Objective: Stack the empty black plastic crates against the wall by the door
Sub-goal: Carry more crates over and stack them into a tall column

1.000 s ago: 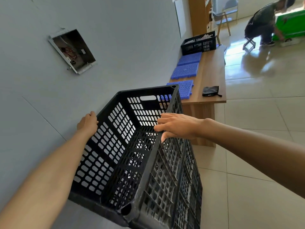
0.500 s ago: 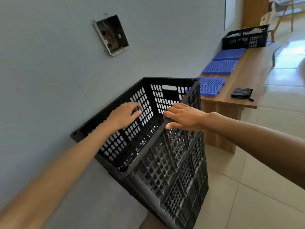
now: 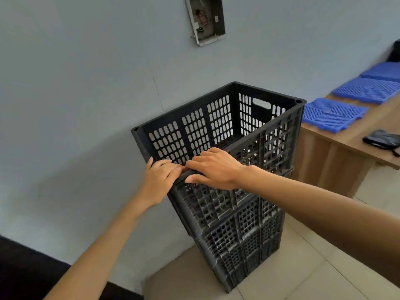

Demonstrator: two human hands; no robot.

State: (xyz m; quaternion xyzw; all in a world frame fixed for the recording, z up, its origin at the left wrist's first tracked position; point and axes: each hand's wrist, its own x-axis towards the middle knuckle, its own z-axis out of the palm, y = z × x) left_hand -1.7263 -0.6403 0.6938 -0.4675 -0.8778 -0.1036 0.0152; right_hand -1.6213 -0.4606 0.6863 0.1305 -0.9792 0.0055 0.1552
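Top crate (image 3: pixel 218 124) now sits level on the stack of black crates (image 3: pixel 238 234) against the grey wall (image 3: pixel 86 94). 1.0 s ago it was held up and tilted in the air; 0.5 s ago it was lower but tipped, near corner down. Now upright, open side up, empty inside, rim seated on the crate below (at least 2 more under it, exact count hard to tell).

Left hand (image 3: pixel 161 182) moved from the far wall-side rim at 1.0 s ago to the near rim; fingers curled over the edge beside the near-left corner, loosely closed on the rim. Right hand (image 3: pixel 214 168) stayed on the near rim throughout; now lies palm down, fingers spread flat over the top edge, thumb under on the outer face, a light hold on the rim. The 2 hands touch each other at the fingertips.

Stack stands on the tiled floor (image 3: pixel 292 278), just beside the wooden counter (image 3: pixel 337 152) to its right. On the counter: blue grid tiles (image 3: pixel 333 114) and a small black pouch (image 3: pixel 382 139). Open wall box (image 3: pixel 205 19) with wires above the stack.
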